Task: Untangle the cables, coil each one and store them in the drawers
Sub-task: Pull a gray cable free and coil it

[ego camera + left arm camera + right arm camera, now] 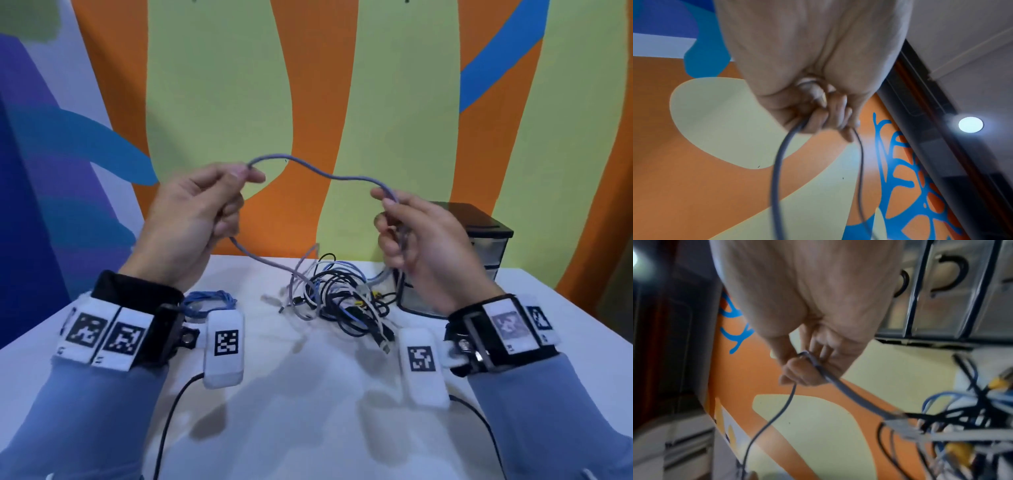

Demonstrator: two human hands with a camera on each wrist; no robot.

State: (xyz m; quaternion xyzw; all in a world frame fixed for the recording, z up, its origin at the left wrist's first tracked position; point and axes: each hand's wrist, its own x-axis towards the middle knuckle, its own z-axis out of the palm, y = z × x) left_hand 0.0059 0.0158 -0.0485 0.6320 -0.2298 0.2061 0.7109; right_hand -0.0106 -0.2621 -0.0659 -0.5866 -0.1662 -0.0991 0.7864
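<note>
Grey cable (pixel 318 171) between both hands; drawer handles (pixel 953 272) only at right wrist.

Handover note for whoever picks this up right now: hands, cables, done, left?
Left hand and right hand both grip the grey cable, held up in an arc between them; its far part trails into the tangled pile on the table.
Done: one blue cable lies coiled near the left wrist.
Left: free and coil the grey cable, sort the pile, store everything in the drawer unit.
</note>
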